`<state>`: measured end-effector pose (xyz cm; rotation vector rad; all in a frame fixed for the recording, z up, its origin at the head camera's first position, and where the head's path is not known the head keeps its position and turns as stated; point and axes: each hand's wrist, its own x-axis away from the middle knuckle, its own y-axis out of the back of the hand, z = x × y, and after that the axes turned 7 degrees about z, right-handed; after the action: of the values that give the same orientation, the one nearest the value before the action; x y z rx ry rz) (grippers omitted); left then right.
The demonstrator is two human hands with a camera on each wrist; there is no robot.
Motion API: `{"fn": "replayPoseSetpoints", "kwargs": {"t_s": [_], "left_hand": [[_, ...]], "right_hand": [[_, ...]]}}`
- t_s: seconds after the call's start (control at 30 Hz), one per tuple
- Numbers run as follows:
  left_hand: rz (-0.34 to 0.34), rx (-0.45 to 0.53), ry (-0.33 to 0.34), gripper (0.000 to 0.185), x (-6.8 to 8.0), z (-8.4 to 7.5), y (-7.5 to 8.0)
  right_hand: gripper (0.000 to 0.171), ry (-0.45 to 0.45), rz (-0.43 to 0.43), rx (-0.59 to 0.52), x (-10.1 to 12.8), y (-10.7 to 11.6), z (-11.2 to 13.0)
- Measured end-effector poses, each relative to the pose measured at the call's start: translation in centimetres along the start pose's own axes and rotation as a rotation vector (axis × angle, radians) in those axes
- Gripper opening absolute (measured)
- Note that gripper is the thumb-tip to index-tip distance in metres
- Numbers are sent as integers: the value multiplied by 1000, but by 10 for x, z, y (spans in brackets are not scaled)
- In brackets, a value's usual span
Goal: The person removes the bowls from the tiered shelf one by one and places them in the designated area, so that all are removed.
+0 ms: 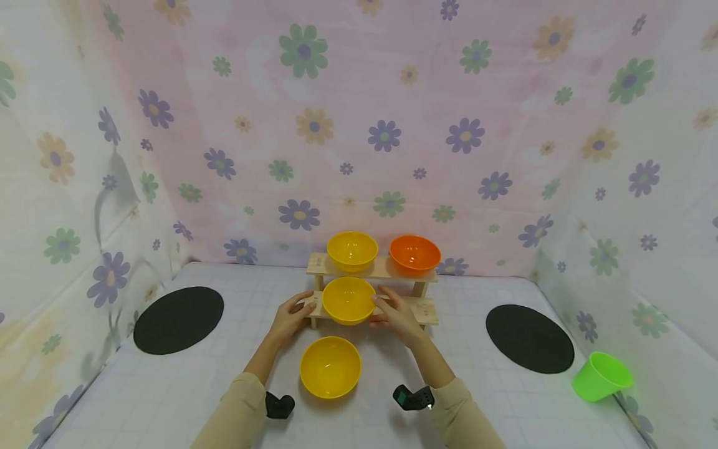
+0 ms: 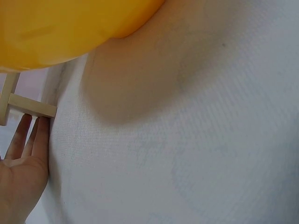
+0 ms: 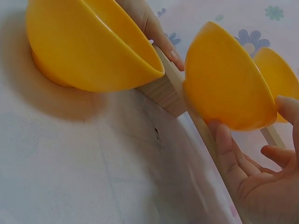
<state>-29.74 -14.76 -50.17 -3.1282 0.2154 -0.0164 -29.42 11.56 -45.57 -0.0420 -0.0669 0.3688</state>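
Observation:
A two-tier wooden rack [image 1: 404, 307] stands mid-table. On its lower shelf [image 3: 166, 91] sits a yellow bowl [image 1: 348, 300] [image 3: 224, 84]. My right hand [image 1: 392, 308] [image 3: 254, 114] holds that bowl's right side, thumb low on its wall and forefinger at the rim. My left hand [image 1: 291, 315] [image 2: 32, 140] rests with straight fingers against the rack's left end [image 2: 28, 105], its thumb by the bowl's left rim. A second yellow bowl [image 1: 330, 366] [image 3: 84, 46] [image 2: 56, 28] stands on the table just in front. The top shelf carries a third yellow bowl [image 1: 352, 250] [image 3: 280, 74] and an orange bowl [image 1: 415, 254].
Two black round mats [image 1: 178, 319] [image 1: 530, 338] lie left and right on the white checked cloth [image 1: 168, 386]. A green cup [image 1: 601, 376] leans at the far right, against the flowered cloth wall [image 1: 645, 237] that encloses the table on three sides.

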Motion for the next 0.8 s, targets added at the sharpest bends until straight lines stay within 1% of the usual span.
{"fn": "replayPoseSetpoints", "kwargs": {"t_s": [0.23, 0.4, 0.57, 0.67, 0.8], "left_hand": [[3, -4, 0, 46, 0, -1, 0], [9, 12, -2, 46, -1, 1, 0], [14, 11, -5, 46, -2, 3, 1], [10, 14, -9, 45, -2, 3, 1], [13, 15, -19, 45, -1, 2, 1]], "right_hand": [[62, 6, 45, -22, 0, -1, 0], [63, 7, 108, -1, 0, -2, -2], [60, 28, 168, 11, -1, -5, -5], [58, 39, 175, 8, -1, -7, -5], [56, 44, 143, 5, 2, -9, -2]]}}
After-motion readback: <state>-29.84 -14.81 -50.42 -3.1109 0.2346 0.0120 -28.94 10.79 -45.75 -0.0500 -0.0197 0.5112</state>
